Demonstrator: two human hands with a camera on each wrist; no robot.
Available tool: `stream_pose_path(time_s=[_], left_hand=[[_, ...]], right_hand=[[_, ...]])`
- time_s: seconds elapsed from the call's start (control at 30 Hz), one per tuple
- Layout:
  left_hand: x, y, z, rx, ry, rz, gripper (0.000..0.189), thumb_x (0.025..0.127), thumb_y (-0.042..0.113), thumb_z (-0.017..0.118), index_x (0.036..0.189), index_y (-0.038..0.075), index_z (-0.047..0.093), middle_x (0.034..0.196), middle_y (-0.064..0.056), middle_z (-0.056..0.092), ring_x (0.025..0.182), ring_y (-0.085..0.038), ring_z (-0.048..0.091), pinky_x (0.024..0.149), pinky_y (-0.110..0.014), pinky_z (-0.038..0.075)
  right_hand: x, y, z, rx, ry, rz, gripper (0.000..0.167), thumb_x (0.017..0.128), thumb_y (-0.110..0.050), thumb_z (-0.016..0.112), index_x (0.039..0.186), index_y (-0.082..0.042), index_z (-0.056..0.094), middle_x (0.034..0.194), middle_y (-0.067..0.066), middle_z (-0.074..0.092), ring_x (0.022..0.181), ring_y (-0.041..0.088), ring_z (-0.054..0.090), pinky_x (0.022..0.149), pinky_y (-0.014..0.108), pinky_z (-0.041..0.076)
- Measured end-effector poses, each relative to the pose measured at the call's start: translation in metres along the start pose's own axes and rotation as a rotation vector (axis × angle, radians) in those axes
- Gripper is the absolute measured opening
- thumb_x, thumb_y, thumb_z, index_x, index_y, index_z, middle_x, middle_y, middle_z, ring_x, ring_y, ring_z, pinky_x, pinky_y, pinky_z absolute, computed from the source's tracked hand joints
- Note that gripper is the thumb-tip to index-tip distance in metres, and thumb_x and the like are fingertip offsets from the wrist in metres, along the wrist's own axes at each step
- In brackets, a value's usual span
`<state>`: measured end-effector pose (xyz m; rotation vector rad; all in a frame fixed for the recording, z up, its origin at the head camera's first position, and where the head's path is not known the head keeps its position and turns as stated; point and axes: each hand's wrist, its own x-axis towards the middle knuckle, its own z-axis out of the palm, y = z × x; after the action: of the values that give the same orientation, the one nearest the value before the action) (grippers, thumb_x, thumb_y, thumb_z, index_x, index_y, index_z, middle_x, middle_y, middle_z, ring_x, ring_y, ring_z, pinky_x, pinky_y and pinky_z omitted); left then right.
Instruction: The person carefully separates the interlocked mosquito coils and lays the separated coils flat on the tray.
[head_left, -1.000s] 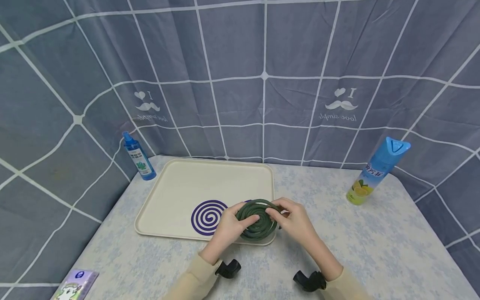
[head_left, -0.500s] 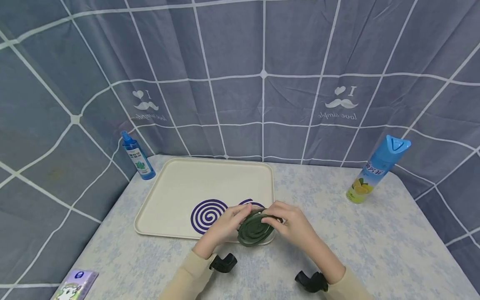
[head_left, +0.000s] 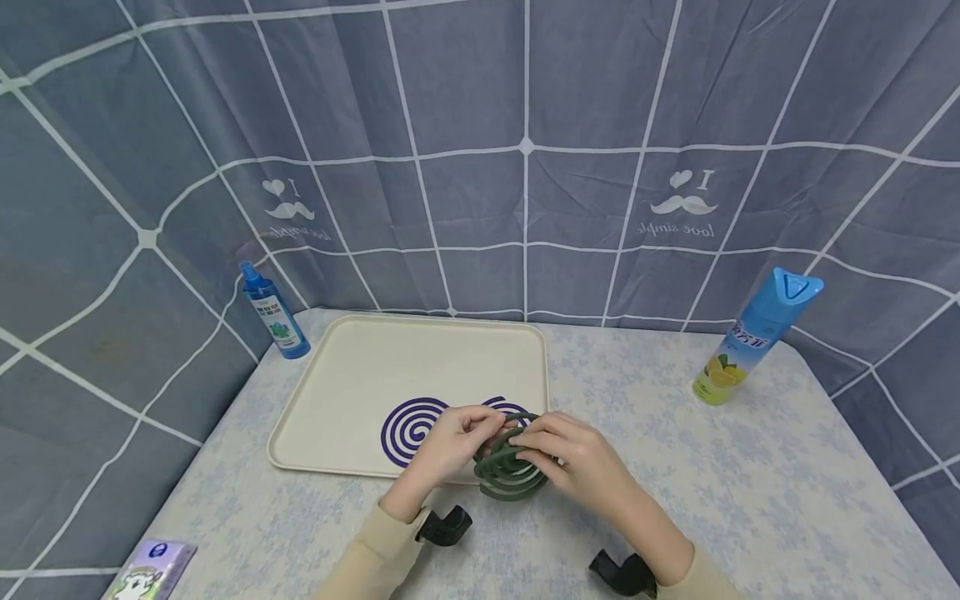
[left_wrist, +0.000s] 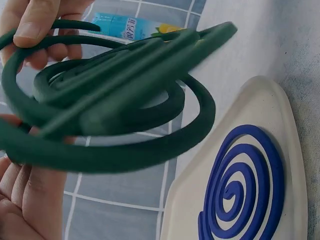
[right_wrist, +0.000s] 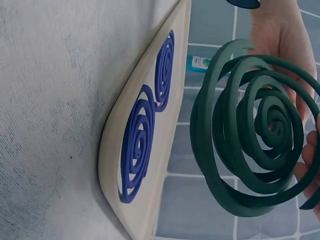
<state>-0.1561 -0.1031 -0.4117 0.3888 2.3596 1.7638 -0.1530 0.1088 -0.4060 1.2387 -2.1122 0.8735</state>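
A pair of dark green mosquito coils [head_left: 510, 487], nested together, is held up over the tray's near right corner. My left hand [head_left: 452, 443] pinches the outer rings from the left with thumb and fingers. From the right, my right hand [head_left: 576, 457] grips a strand at the top edge. The green rings [right_wrist: 250, 135] stand partly spread apart, with gaps between the two spirals, in the right wrist view. On the cream tray [head_left: 420, 358] lie two blue-purple mosquito coils: the left coil [head_left: 411, 429] shows mostly, while the right coil [head_left: 504, 405] is largely hidden behind my hands.
A blue spray bottle [head_left: 276, 310] stands behind the tray's left side. At the right is a tall blue and yellow-green spray can [head_left: 753, 340]. A purple packet [head_left: 150, 569] lies at the table's front left. A grey checked cloth [head_left: 480, 208] hangs behind.
The green coils have tilted from facing up to slanting, and their rings have pulled apart. My right hand has moved slightly left and down, with its fingers further over the rings.
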Motion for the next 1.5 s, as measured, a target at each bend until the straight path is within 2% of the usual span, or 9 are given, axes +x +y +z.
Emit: stream_pose_path(time_s=[0.13, 0.3, 0.5, 0.67, 0.83, 0.97, 1.07, 1.3, 1.5], left_hand=[[-0.003, 0.004, 0.003, 0.034, 0.031, 0.047, 0.025, 0.101, 0.02, 0.057, 0.104, 0.001, 0.073, 0.085, -0.014, 0.073, 0.067, -0.001, 0.056, 0.059, -0.016, 0.047], [-0.005, 0.008, 0.005, 0.073, 0.068, 0.095, 0.024, 0.1, 0.021, 0.058, 0.104, 0.003, 0.074, 0.09, -0.012, 0.075, 0.073, -0.001, 0.06, 0.069, -0.018, 0.051], [-0.007, 0.008, 0.003, 0.059, 0.088, 0.081, 0.023, 0.1, 0.019, 0.057, 0.103, 0.003, 0.074, 0.089, -0.011, 0.074, 0.074, -0.001, 0.058, 0.07, -0.017, 0.05], [-0.008, 0.007, 0.002, 0.061, 0.076, 0.062, 0.024, 0.1, 0.017, 0.057, 0.106, 0.001, 0.074, 0.087, -0.012, 0.074, 0.072, 0.0, 0.058, 0.067, -0.017, 0.05], [-0.007, 0.013, 0.0, 0.116, 0.035, 0.055, 0.022, 0.099, 0.018, 0.059, 0.102, 0.003, 0.075, 0.065, -0.002, 0.059, 0.056, -0.002, 0.045, 0.051, -0.016, 0.037], [-0.006, 0.015, -0.002, 0.128, 0.017, 0.063, 0.021, 0.098, 0.016, 0.06, 0.102, 0.002, 0.075, 0.06, 0.004, 0.049, 0.052, -0.001, 0.038, 0.047, -0.017, 0.03], [-0.006, 0.015, -0.003, 0.114, 0.016, 0.049, 0.022, 0.099, 0.017, 0.06, 0.105, 0.003, 0.075, 0.06, 0.004, 0.051, 0.054, -0.002, 0.041, 0.049, -0.017, 0.034], [-0.005, 0.011, -0.005, 0.032, 0.008, 0.031, 0.025, 0.101, 0.015, 0.056, 0.101, -0.004, 0.073, 0.072, -0.01, 0.066, 0.064, -0.005, 0.054, 0.056, -0.017, 0.043], [-0.006, 0.006, -0.008, -0.053, 0.029, -0.005, 0.033, 0.102, 0.021, 0.054, 0.118, -0.005, 0.068, 0.1, -0.02, 0.072, 0.073, -0.001, 0.059, 0.066, -0.017, 0.052]], right_hand=[[-0.002, -0.001, -0.002, 0.054, 0.036, 0.068, 0.03, 0.071, 0.003, 0.083, 0.098, -0.008, 0.076, 0.094, -0.001, 0.07, 0.081, 0.011, 0.066, 0.07, 0.012, 0.051], [-0.004, 0.003, -0.005, 0.055, 0.053, 0.114, 0.032, 0.069, 0.004, 0.083, 0.098, -0.009, 0.075, 0.094, -0.001, 0.069, 0.082, 0.012, 0.066, 0.07, 0.012, 0.051], [-0.007, 0.008, -0.007, 0.088, 0.064, 0.175, 0.032, 0.069, 0.006, 0.083, 0.095, -0.01, 0.076, 0.092, -0.001, 0.07, 0.081, 0.014, 0.068, 0.069, 0.016, 0.054], [-0.007, 0.01, -0.007, 0.066, 0.071, 0.089, 0.033, 0.067, 0.01, 0.081, 0.094, -0.007, 0.077, 0.091, 0.001, 0.071, 0.08, 0.016, 0.067, 0.067, 0.015, 0.053], [-0.004, 0.01, -0.008, 0.007, 0.064, -0.036, 0.035, 0.064, 0.009, 0.081, 0.096, -0.006, 0.077, 0.092, 0.002, 0.072, 0.083, 0.018, 0.067, 0.073, 0.016, 0.054], [-0.003, 0.01, -0.008, -0.002, 0.053, -0.037, 0.034, 0.065, 0.009, 0.082, 0.095, -0.005, 0.077, 0.092, 0.003, 0.073, 0.083, 0.018, 0.068, 0.074, 0.016, 0.055], [-0.003, 0.01, -0.009, 0.007, 0.042, -0.002, 0.031, 0.067, 0.008, 0.081, 0.095, -0.005, 0.078, 0.093, 0.002, 0.073, 0.084, 0.017, 0.068, 0.074, 0.016, 0.055], [-0.003, 0.011, -0.008, 0.04, 0.072, 0.058, 0.032, 0.067, 0.01, 0.081, 0.094, -0.008, 0.077, 0.09, 0.001, 0.073, 0.08, 0.014, 0.066, 0.068, 0.012, 0.05], [-0.002, 0.011, -0.005, 0.065, 0.112, 0.144, 0.029, 0.068, 0.007, 0.082, 0.093, -0.008, 0.078, 0.086, 0.001, 0.073, 0.077, 0.014, 0.066, 0.067, 0.012, 0.051]])
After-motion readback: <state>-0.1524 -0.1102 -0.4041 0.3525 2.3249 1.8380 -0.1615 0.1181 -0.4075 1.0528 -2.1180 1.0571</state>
